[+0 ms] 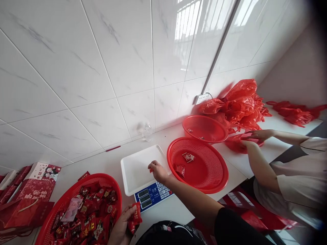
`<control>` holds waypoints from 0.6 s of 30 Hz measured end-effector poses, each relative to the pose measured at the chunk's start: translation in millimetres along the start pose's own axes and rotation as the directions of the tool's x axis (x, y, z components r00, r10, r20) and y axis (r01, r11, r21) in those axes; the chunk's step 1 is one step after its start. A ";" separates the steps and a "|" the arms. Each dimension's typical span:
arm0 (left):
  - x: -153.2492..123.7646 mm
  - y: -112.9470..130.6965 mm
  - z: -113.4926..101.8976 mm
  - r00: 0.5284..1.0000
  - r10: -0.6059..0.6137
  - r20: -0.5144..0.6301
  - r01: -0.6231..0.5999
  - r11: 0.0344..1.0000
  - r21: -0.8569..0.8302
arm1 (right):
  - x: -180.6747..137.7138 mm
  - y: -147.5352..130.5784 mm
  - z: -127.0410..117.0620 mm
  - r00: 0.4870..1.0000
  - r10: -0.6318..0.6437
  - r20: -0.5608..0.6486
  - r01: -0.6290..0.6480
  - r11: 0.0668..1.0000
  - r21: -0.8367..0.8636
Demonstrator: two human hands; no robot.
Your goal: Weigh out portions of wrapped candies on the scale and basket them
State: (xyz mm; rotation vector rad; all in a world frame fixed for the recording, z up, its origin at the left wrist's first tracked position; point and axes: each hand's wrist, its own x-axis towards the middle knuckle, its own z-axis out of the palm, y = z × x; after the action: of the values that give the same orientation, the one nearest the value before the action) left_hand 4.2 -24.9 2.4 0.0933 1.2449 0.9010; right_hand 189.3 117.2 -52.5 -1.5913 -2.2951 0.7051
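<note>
My left hand (123, 223) is closed around red candy packets (137, 213), beside the red basket (117, 183) heaped with wrapped candies (88, 207). Over the white tray (135, 166) of a digital scale (155, 195), my right hand (158, 172) pinches a small red packet (151, 169), only partly visible between the fingers. The forearm crosses the scale's blue keypad panel. To the right of the scale stands a red perforated basket (204, 170) with a white-and-red packet (188, 157) and a red packet (180, 170) inside.
Behind that basket is another red basket (214, 127) with a few small packets. Red plastic bags (240, 102) pile up near a power strip (202, 98). At right, a co-worker's hands (257, 135) handle a red bag (233, 143). Red gift boxes (38, 183) stand far left; a clear plastic bottle (147, 132) is by the wall.
</note>
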 end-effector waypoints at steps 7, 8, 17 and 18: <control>6.7 1.7 10.4 0.995 -0.002 0.099 -0.004 0.998 0.062 | -59.3 46.8 -49.3 0.865 0.274 -0.421 -0.157 0.944 0.291; 7.8 1.8 12.5 0.995 -0.005 0.104 -0.003 0.997 0.072 | -68.3 54.7 -55.5 0.851 0.327 -0.410 -0.225 0.934 0.277; 13.2 9.7 52.3 0.969 0.105 0.223 -0.164 0.949 0.270 | -100.9 -4.0 -56.0 0.979 0.205 -0.010 -0.157 0.779 0.607; 13.5 8.7 56.5 0.967 0.127 0.221 -0.191 0.934 0.302 | -101.0 -18.4 -50.2 0.990 0.120 0.068 -0.133 0.705 0.696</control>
State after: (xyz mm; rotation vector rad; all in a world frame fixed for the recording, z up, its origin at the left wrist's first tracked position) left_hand 47.7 12.0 16.9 0.5403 1.1989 0.7988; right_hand 235.2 30.3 5.9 -1.3476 -1.5934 1.4210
